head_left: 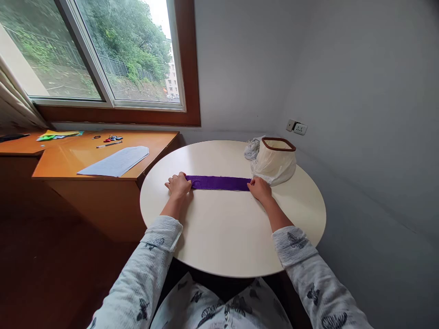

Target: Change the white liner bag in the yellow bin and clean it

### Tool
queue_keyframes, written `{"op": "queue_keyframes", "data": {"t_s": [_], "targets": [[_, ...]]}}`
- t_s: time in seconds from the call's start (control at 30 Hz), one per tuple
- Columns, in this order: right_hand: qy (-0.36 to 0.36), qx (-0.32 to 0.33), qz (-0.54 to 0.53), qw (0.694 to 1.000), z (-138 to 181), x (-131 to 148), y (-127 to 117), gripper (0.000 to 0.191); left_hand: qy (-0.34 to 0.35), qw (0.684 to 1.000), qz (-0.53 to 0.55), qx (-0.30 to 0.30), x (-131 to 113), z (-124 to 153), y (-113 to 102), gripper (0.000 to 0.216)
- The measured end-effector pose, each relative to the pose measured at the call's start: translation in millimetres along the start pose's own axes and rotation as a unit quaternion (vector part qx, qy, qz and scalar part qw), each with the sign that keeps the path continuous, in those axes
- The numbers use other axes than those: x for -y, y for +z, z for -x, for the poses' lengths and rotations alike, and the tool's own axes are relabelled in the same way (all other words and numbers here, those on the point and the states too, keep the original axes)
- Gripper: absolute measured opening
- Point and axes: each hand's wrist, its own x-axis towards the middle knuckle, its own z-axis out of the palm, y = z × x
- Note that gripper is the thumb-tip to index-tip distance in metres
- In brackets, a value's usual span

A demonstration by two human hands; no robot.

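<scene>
A purple cloth point(219, 183), folded into a long narrow strip, lies flat across the round white table point(226, 237). My left hand point(178, 184) grips its left end, fingers curled over the edge. At the strip's right end my right hand point(259, 188) holds the cloth the same way. Both hands rest on the tabletop, and the cloth is stretched straight between them.
A cream fabric basket with a brown rim point(274, 160) stands just behind my right hand, a crumpled grey cloth point(252, 148) beside it. To the left is a wooden desk point(68, 160) with a paper sheet point(115, 161), pen and small items. Walls close in on the right.
</scene>
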Motion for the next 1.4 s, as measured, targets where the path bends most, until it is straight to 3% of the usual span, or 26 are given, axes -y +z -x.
{"op": "queue_keyframes", "data": {"t_s": [0.23,0.63,1.03,1.17,1.27,1.4], "targets": [[0.035,-0.044,-0.138,0.989,-5.6,2.5,-0.7,0.013,0.016,1.000,0.020,0.007,1.5,-4.4,5.4,0.038],[0.042,-0.033,-0.160,0.986,-7.2,-1.4,-3.8,0.037,0.018,1.000,0.024,0.009,3.1,-4.9,6.2,0.042],[0.036,-0.067,-0.196,0.978,-11.0,-8.9,-3.0,0.042,0.029,0.996,0.076,-0.036,-0.4,-3.8,7.3,0.034],[0.050,-0.060,-0.285,0.955,-10.8,-1.7,-0.9,0.042,0.067,0.971,0.227,-0.047,-11.5,0.0,4.9,0.025],[0.062,-0.026,-0.394,0.917,-6.0,13.6,-0.4,0.044,0.094,0.934,0.346,0.012,-28.6,8.9,8.7,0.027],[0.051,-0.008,-0.471,0.881,5.4,37.7,-2.2,0.048,0.171,0.894,0.402,0.103,-60.5,31.3,25.8,0.041]]}}
